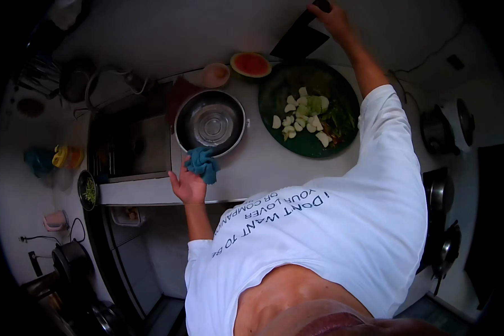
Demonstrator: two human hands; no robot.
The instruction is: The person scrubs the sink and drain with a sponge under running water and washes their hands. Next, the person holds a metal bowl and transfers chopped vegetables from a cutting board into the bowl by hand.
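High at the back, my right hand (335,21) is closed around the handle of a dark, broad-bladed cleaver (301,40), its blade hanging near the wall behind the cutting board. A round green cutting board (280,134) below it carries white cut vegetable pieces (301,119) and some green peelings or leaves (341,120). My left hand (189,186), palm up with thumb apart, holds a crumpled blue cloth (203,166) over its fingers. The cloth is against the near rim of a metal bowl (211,121) on the counter; the bowl looks empty.
Behind the bowl stand a cut watermelon half (251,65) and a small pink bowl (215,75). A sink (134,140) with a faucet lies to the left. A dish of chopped greens (88,190) sits at the counter's left end. Pots (438,130) stand on the right.
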